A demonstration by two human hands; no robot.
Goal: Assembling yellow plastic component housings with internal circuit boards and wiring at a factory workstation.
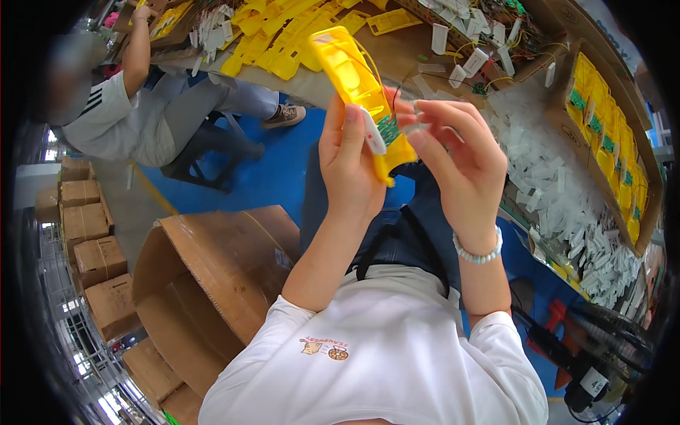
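Note:
My left hand (347, 152) is closed round a long yellow plastic housing (347, 67), raised and tilted above my lap. A green circuit board (387, 130) sits in its lower part, and thin wires run along its edge. Under my left thumb lies a white plastic piece (373, 131) with a small red mark, against the housing's side. My right hand (460, 145) is beside the board, thumb and fingers drawn together in a pinch. Something small and pale seems to show at those fingertips, too blurred to name.
Yellow housings (283, 35) and white plastic parts (476, 62) with wires cover the workbench. Clear plastic pieces (538, 134) are heaped at right, beside a carton (650, 230) of filled housings. An open cardboard box (234, 262) stands at left; a co-worker (134, 127) sits beyond. A fan (602, 347) is lower right.

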